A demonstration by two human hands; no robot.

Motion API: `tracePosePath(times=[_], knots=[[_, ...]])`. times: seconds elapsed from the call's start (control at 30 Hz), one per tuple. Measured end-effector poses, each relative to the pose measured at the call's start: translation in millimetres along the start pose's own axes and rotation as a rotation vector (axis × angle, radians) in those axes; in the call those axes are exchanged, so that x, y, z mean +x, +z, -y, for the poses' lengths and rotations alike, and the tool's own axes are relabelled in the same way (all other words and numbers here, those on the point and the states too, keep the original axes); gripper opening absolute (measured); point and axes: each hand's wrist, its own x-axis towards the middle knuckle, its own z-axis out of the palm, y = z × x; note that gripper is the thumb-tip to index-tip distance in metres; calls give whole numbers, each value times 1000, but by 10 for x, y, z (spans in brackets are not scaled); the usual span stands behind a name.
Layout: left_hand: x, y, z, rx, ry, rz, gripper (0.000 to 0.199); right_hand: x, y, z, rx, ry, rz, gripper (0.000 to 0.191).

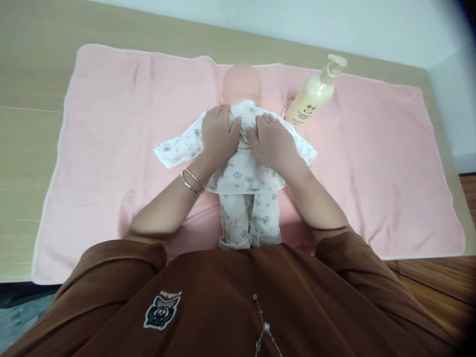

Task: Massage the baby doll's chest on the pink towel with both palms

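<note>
Brown shirt [223, 302] hiding doll's [242, 83] feet, left hand [219, 131], right hand [274, 141], fingers unclenched on pajamas [247, 173]

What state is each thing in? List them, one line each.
Doll: lying on the blanket, dressed
Shirt: on the doll, sleeves spread outward
Trousers: on, cuffs turned up
Blanket: spread out, lightly creased
Bottle: standing, pump top fitted
Left hand: on the shirt
Right hand: on the shirt
</note>
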Motion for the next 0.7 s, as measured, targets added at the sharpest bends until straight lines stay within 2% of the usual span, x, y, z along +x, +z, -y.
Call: tracePosePath(times=[0.1,0.2,0.3,0.43,0.57,0.7], knots=[[-52,-3,-47,-47,-11,-30,43,204,68,-195,48,43,-70,58],[-83,-50,-135,36,-14,24,43,311,122,-315,91,42,-121,64],[-146,-99,-259,144,-20,87,49,379,137,-366,71,46,-135,68],[-216,-174,-379,66,-23,75,42,532,233,-484,64,38,-101,82],[-73,-234,-266,70,-30,43,38,517,310,-521,137,10,-59,93],[138,-165,13,18,-43,43,48,262,266,-336,94,-4,-67,82]])
